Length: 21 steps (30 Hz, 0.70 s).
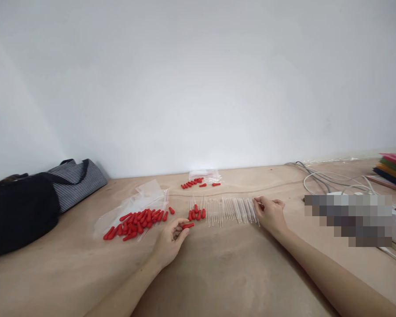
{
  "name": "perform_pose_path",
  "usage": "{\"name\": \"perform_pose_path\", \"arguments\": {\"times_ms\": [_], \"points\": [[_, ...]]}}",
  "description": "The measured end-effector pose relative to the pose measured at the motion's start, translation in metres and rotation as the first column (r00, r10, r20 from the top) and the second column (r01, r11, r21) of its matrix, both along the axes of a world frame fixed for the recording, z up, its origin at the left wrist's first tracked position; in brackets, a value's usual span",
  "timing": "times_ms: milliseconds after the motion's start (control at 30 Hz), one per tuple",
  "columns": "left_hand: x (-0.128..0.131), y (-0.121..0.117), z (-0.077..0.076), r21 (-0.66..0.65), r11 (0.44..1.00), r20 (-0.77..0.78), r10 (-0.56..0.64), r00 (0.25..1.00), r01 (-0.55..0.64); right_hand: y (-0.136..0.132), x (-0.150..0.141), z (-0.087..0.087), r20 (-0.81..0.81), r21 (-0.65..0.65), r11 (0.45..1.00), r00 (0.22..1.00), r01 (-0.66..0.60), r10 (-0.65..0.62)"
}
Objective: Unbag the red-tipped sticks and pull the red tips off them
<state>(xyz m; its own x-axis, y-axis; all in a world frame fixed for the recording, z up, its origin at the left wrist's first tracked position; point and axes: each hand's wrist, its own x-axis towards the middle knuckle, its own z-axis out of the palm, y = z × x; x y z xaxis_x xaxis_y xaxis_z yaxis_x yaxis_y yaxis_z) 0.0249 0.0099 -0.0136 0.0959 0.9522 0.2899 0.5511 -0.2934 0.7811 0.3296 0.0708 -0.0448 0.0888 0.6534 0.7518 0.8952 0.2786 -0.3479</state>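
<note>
My left hand point(171, 240) is closed around a red rubber dropper bulb point(188, 226), holding it between thumb and fingers just above the table. My right hand point(271, 215) pinches a thin clear dropper tube point(256, 213) at the right end of a row. That row of clear dropper tubes point(229, 210) lies side by side between my hands. At its left end, several tubes carry red bulbs point(199, 215) at their near ends. A heap of loose red bulbs point(140, 222) rests on a clear plastic bag point(110, 215) to the left of my left hand.
Farther back, several red-bulbed droppers point(191, 182) lie by another plastic bag point(203, 175). A black and striped bag point(75, 185) stands at the left. On the right are cables point(312, 176), a blurred-out patch and a stack of coloured folders point(392, 169). A white wall rises behind the wooden table point(237, 273).
</note>
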Motion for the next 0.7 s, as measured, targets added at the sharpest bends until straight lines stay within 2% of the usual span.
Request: {"name": "perform_pose_path", "arguments": {"times_ms": [267,600,700], "points": [[-0.0021,0.0014,-0.0009,0.004,1.0,0.027,-0.003,1.0,0.003,-0.0003,-0.0013,-0.0012,0.163,-0.016,0.996,0.982,-0.092,0.093],[-0.0033,0.0039,-0.0037,0.108,0.994,0.002,0.026,1.0,-0.026,-0.007,-0.0057,0.0017,0.309,-0.161,0.986,0.946,-0.049,0.098],[-0.0079,0.006,0.0001,0.19,0.978,-0.068,0.102,0.992,-0.087,-0.0088,-0.0064,0.0032,0.334,-0.184,0.982,0.937,-0.041,0.102]]}}
